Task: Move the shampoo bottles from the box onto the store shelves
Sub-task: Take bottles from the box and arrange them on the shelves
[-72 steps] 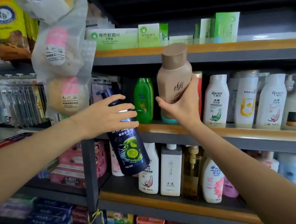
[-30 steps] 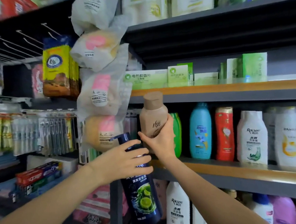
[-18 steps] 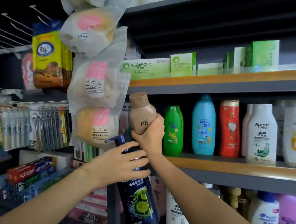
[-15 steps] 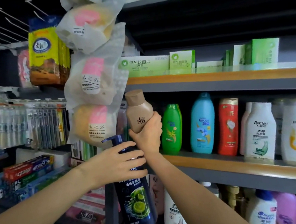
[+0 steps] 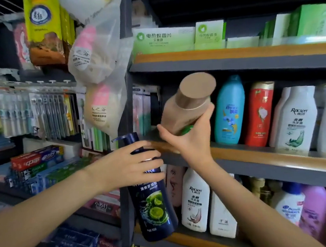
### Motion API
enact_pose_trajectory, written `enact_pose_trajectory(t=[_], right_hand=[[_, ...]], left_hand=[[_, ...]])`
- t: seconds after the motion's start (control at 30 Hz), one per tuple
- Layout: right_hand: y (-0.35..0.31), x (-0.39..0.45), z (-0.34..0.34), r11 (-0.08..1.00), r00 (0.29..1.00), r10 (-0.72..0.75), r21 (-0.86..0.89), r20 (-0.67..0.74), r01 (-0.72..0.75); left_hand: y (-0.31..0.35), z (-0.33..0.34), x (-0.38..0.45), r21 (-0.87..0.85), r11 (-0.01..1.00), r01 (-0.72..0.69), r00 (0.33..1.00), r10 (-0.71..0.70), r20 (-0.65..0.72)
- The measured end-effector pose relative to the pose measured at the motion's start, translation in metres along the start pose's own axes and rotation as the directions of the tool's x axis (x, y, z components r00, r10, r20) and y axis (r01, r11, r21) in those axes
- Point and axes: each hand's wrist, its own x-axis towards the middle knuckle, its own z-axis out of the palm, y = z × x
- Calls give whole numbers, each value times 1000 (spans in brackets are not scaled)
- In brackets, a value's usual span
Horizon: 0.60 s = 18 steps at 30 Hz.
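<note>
At the middle shelf (image 5: pixel 260 149), our right hand (image 5: pixel 189 140) grips the tilted tan bottle (image 5: pixel 186 109), apparently against a green one; our left hand (image 5: pixel 126 166) clasps the navy pump bottle (image 5: pixel 154 204). Either could topple neighbours.

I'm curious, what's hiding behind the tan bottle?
A bit of the green bottle peeks out below the tan bottle that the right hand holds tilted. The rest of it is covered.
</note>
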Motion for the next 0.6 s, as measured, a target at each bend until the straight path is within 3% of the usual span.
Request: enact_pose_trajectory(t=[0.1, 0.2, 0.43, 0.6], right_hand=[[-15, -30, -29, 997, 1000, -6, 77, 5, 6], [-7, -71, -40, 980, 990, 117, 150, 81, -128], [61, -160, -22, 912, 898, 403, 10, 176, -411], [100, -178, 8, 862, 840, 503, -47, 203, -505]], left_hand=[[12, 4, -4, -19, 997, -73, 997, 73, 5], [24, 9, -4, -40, 996, -84, 996, 83, -33], [45, 11, -16, -165, 982, -91, 994, 99, 40], [53, 14, -24, -224, 972, -68, 989, 96, 117]])
